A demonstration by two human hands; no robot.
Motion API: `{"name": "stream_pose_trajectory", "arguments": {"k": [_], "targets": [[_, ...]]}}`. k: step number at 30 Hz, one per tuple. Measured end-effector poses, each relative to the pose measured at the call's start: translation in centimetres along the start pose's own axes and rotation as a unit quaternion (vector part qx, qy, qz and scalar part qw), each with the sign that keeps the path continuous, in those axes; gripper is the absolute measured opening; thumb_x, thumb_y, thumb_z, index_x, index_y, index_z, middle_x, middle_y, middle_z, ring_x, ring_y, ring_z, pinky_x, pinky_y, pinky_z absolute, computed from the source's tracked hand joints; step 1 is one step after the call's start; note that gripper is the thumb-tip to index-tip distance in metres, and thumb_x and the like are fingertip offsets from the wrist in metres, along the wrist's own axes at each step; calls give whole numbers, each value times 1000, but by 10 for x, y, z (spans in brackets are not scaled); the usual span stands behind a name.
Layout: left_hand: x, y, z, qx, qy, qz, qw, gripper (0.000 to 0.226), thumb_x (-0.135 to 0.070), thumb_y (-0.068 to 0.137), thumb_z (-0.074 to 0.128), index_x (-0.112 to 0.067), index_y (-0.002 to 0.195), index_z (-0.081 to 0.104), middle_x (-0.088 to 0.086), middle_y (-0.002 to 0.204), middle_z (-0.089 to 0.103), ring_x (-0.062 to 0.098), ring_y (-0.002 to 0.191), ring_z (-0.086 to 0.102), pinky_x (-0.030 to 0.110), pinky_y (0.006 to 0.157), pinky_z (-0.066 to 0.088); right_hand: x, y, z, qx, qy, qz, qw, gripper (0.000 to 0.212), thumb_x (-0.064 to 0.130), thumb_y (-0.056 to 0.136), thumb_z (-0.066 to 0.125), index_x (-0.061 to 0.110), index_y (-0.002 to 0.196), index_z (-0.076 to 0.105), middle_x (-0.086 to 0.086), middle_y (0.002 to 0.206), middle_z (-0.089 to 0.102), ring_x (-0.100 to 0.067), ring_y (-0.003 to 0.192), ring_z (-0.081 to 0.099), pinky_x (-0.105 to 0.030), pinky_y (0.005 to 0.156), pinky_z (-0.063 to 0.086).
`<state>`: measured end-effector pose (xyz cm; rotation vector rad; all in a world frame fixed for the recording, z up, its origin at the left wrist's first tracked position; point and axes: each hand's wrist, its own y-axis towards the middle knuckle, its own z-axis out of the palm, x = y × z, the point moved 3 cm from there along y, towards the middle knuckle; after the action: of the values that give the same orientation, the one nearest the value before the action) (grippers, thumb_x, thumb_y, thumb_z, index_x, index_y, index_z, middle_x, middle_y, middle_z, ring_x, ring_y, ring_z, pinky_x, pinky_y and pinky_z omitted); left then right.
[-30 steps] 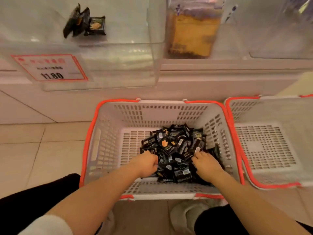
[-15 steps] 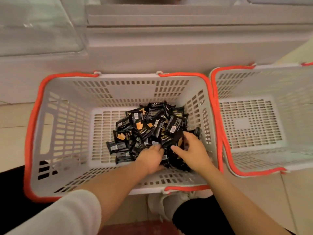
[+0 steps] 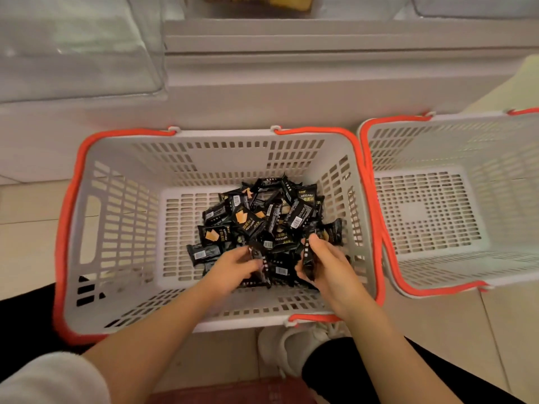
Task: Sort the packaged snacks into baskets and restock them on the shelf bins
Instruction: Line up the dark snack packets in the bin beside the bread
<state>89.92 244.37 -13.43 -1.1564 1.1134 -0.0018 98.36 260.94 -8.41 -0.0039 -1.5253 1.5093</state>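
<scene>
Both reaching into the white basket (image 3: 116, 217) on the floor, left hand (image 3: 233, 265) curled into the heap of black snack packets (image 3: 262, 217), right hand (image 3: 326, 263) pinching one packet (image 3: 306, 258) upright beside it.

Light: we see dim, warm indoor light, evenly spread.
Shadows: soft, faint.
Glare: we note pale reflections on the clear bin (image 3: 78, 48).
Distortion: wide-angle bending at the edges.
Focus: we find slight softness throughout.
</scene>
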Motion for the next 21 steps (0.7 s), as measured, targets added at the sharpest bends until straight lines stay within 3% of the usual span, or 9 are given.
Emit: {"name": "stream_pose_trajectory", "arguments": {"k": [2,4,5,7,11,13,16,19,21], "targets": [[-3,-7,-7,1,-252,-56,966,16,-16,95,46,-14,103,59,3,99,67,16,91,62,26,76,49,-4,-6,10,-8,-16,-6,1000,27,41,81,64,15,87,59,8,76,65,-13,78,59,-27,64,50],[-14,-14,-10,48,-450,-57,890,34,-18,90,40,-2,114,57,11,98,64,22,88,61,31,76,50,-8,-12,20,-19,-50,-17,998,16,39,85,63,23,84,63,10,84,65,-12,84,56,-31,72,47],[-20,-18,-11,73,-512,-57,854,41,-20,85,40,1,112,61,12,94,64,23,84,61,32,75,50,-9,-14,25,-21,-67,-30,997,12,38,85,63,27,82,64,13,81,65,-11,84,55,-32,76,45],[-31,-28,-13,110,-555,-53,823,47,-21,78,37,3,101,70,12,90,66,22,74,62,31,69,52,-11,-21,35,-22,-97,-58,993,12,41,87,60,30,83,63,18,76,64,-8,82,56,-30,77,43],[-37,-45,-24,112,-500,-56,857,45,-20,84,32,2,102,67,15,90,69,22,67,62,30,63,53,-9,-29,50,-24,-132,-75,988,18,31,96,46,31,84,61,15,97,63,-6,97,56,-29,84,42],[-36,-50,-29,59,-439,-50,895,35,-18,92,32,-1,99,61,11,80,70,20,64,63,34,66,50,-5,-36,60,-2,-168,-112,979,23,12,92,51,34,91,59,16,97,64,3,90,59,-18,80,44],[-42,-55,-31,-15,-340,-6,940,26,-15,95,33,-10,88,57,-1,63,66,12,58,61,31,66,47,-2,-47,72,14,-273,-160,948,35,3,89,55,31,108,50,14,101,60,1,95,57,-19,84,45],[-48,-56,-31,-9,-319,33,947,30,-14,96,29,-15,92,59,-3,64,64,8,58,59,31,71,45,-1,-53,75,-13,-286,-183,940,33,5,90,56,27,113,51,6,109,62,-8,100,57,-28,89,46],[-50,-55,-35,-9,-312,31,949,30,-13,96,30,-16,93,60,-2,66,63,9,59,58,31,75,46,2,-55,75,-14,-283,-203,937,33,5,89,56,30,111,55,8,109,63,-6,101,58,-22,88,47]]}}
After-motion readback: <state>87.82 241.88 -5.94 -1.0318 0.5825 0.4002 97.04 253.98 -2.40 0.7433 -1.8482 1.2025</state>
